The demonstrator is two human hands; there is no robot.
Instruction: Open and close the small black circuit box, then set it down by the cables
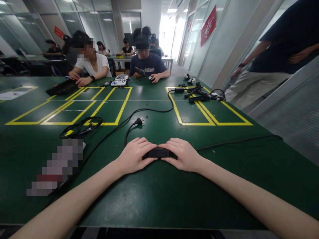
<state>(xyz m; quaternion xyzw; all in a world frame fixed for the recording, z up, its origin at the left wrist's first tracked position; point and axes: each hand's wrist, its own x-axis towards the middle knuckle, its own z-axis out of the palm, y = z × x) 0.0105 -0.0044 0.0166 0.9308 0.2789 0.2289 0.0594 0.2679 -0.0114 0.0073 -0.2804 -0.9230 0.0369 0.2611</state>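
Observation:
A small black power adapter brick point(159, 153) lies on the green table point(159, 192) in front of me. My left hand point(136, 154) covers its left end and my right hand point(180, 154) its right end, fingers curled over it and fingertips meeting on top. A black cable runs from behind my hands to a loose plug point(139, 121). Another black cable point(236, 141) leads off to the right from under my right hand.
Yellow tape rectangles point(119, 113) mark the table. A coiled black cable point(81, 127) lies at left, a pile of adapters and cables point(203, 94) at far right. Two people sit across the table; another stands at right by the wall.

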